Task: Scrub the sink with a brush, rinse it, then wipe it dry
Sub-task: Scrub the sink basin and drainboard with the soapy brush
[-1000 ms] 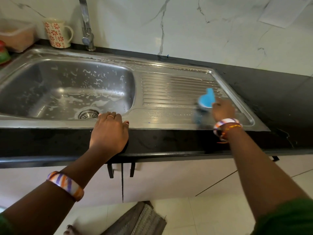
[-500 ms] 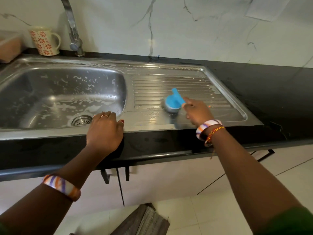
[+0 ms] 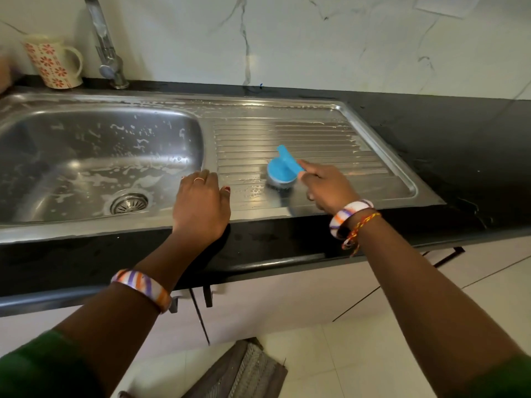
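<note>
On the sink's (image 3: 373, 133) soapy drainboard near its front edge, my right hand (image 3: 330, 188) grips the blue brush (image 3: 280, 172), scrubbing. My left hand (image 3: 201, 208) lies open, flat on the front rim. I judge rinsing comes next, needing the tap (image 3: 107, 53).

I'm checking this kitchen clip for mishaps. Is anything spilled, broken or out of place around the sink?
Nothing stands out. Suds streak the sink basin and drainboard, which fits scrubbing. The right hand holds the blue brush on the drainboard; the left hand rests on the front rim. The mug stands upright by the tap.
</note>
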`<control>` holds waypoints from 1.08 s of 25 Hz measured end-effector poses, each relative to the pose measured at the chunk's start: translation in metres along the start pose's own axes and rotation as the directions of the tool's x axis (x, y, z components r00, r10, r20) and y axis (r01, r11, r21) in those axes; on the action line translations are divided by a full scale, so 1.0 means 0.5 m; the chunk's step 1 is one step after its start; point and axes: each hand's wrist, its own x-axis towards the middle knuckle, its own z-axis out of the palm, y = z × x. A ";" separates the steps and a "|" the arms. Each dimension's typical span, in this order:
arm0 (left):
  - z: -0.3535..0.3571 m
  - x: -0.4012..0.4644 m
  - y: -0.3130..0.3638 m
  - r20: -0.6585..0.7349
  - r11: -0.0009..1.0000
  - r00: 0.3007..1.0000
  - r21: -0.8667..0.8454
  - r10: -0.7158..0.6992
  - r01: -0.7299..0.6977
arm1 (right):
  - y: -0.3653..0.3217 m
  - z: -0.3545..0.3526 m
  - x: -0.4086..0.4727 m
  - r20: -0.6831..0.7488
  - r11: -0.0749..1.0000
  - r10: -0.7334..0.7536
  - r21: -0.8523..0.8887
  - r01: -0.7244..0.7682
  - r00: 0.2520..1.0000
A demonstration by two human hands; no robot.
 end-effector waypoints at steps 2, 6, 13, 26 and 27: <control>0.000 -0.001 -0.005 -0.017 1.000 1.000 -0.008 -0.021 0.021 | 0.031 -0.065 0.011 -0.153 0.993 0.068 -0.087 -0.082 0.986; -0.001 -0.003 0.003 -0.010 1.000 1.000 -0.001 -0.014 0.014 | 0.102 -0.200 -0.013 -0.418 0.818 0.344 -0.305 -0.487 0.841; -0.008 -0.007 0.008 0.028 0.997 0.997 0.003 -0.074 0.074 | -0.058 0.060 -0.030 0.014 0.989 -0.087 -0.116 0.088 0.996; -0.010 -0.005 0.004 0.056 0.983 0.986 -0.085 -0.156 0.160 | -0.011 -0.021 -0.018 -0.240 0.904 0.128 -0.372 -0.212 0.962; -0.010 -0.004 0.004 0.056 0.979 0.984 -0.106 -0.167 0.172 | -0.051 0.034 -0.017 -0.136 0.953 0.065 -0.286 -0.102 0.989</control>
